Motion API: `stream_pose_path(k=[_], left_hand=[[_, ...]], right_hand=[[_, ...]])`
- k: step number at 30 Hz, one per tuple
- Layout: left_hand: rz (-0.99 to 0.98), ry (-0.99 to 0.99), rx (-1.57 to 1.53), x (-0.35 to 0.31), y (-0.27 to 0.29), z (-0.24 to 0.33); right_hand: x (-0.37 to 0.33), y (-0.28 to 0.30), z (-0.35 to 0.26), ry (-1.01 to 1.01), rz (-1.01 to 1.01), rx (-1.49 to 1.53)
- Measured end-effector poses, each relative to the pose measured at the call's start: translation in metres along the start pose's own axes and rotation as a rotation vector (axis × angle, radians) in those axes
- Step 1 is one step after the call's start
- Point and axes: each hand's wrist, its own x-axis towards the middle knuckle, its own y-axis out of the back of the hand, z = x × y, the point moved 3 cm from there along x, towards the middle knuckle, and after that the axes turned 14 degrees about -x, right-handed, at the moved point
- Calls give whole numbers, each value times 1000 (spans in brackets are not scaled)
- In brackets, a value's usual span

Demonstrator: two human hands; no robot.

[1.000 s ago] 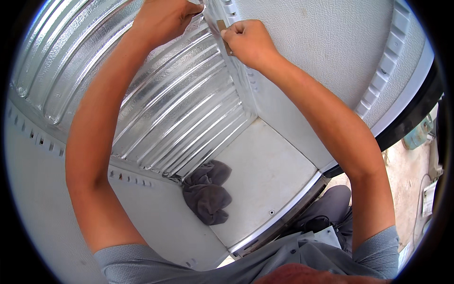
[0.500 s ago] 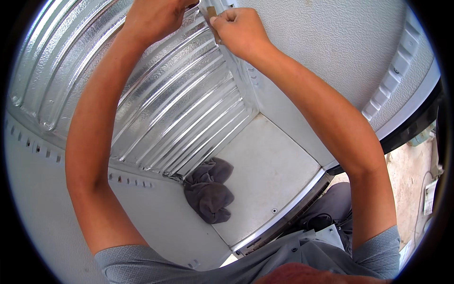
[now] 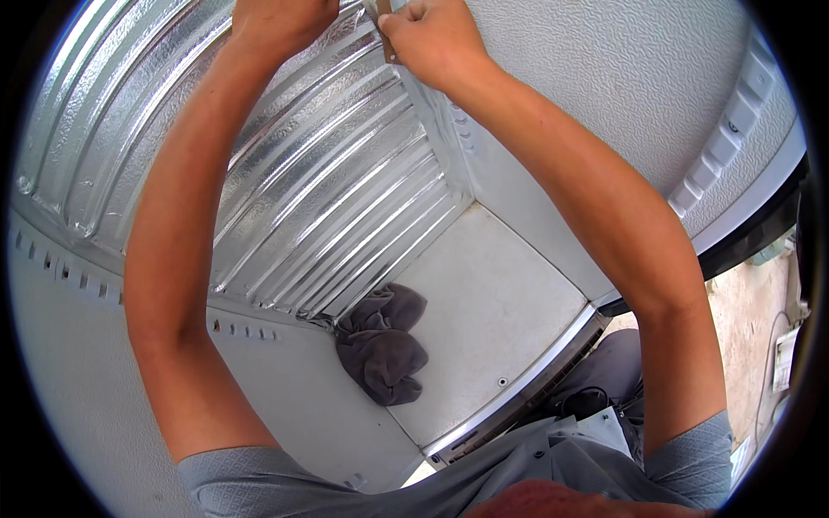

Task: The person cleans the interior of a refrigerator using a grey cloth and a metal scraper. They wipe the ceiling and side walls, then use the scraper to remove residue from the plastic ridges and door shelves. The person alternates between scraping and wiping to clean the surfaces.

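**Both hands working a small brown piece at the far top corner of a white cabinet**

Seen from above, looking down into an empty white cabinet point(image 3: 484, 319), like the inside of a fridge. Both arms stretched far up and away. Left hand point(image 3: 281, 22) closed against the ribbed foil panel point(image 3: 285, 181) on the far left, fingers cut off by the picture's top edge, so grip unclear. Right hand point(image 3: 432, 39) curled shut, thumb and fingers pinching a small brown strip point(image 3: 386, 34) just where the panel meets the right wall point(image 3: 604, 78). Exact kind of strip too small to tell.

Judged best done slowly: steady the panel with the left, keep the pinch low on the strip, pull or press in line with the corner seam, not sideways, to spare the thin foil from creasing.

Grey rag point(image 3: 380, 345) lying crumpled on the floor near the panel's foot, well clear of both hands.
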Motion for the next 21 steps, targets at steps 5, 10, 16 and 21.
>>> stream_pose_path(k=[5,10,16,21], left_hand=[[70,-16,9,2,-3,1],[-8,129,39,-1,-3,3],[-53,195,164,3,-20,14],[-153,149,157,3,-20,16]], right_hand=[[14,-15,3,35,47,-176],[-9,-4,7,69,-183,-84],[-29,13,38,4,-168,-25],[-33,13,37,16,-184,-22]])
